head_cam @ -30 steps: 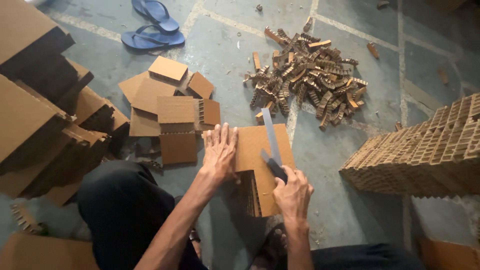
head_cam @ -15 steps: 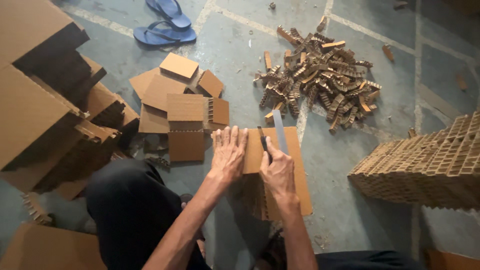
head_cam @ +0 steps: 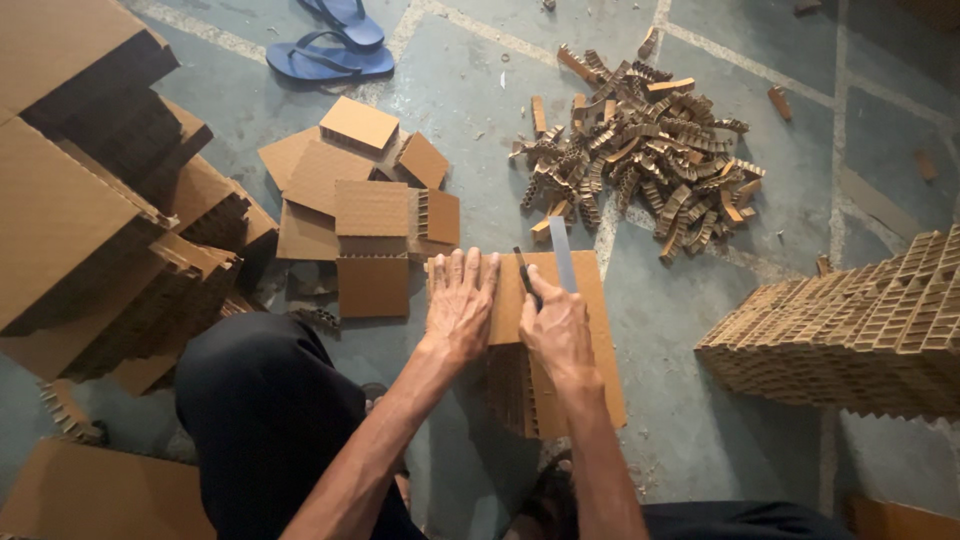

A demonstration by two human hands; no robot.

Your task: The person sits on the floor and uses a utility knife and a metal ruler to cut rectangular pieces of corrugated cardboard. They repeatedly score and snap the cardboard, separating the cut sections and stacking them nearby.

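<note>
- Since half a second earlier the right hand [head_cam: 556, 330] had slid slightly toward the body along the cut line, and the blade tip sat lower on the board; the left hand [head_cam: 460, 305] had stayed flat in place.
- Cardboard panel [head_cam: 590, 330] lay on the concrete floor [head_cam: 480, 130] just in front of the knees, on top of a honeycomb cardboard block.
- Handling judgement: panel looked light and fairly stiff, but easily dented or torn at the corrugated edge; best held by flat pressure from above close to the cut, not pinched at an edge.
- Left hand: fingers spread and extended, palm pressed down on the left half of the panel.
- Right hand: closed in a fist around the dark handle of a knife [head_cam: 545, 268], pale blade pointing away from the body.
- Nearby: cut cardboard squares [head_cam: 370, 205] to the left, heap of offcut strips [head_cam: 640, 150] ahead, honeycomb stack [head_cam: 860, 330] to the right, blue sandals [head_cam: 330, 45] beyond.
</note>
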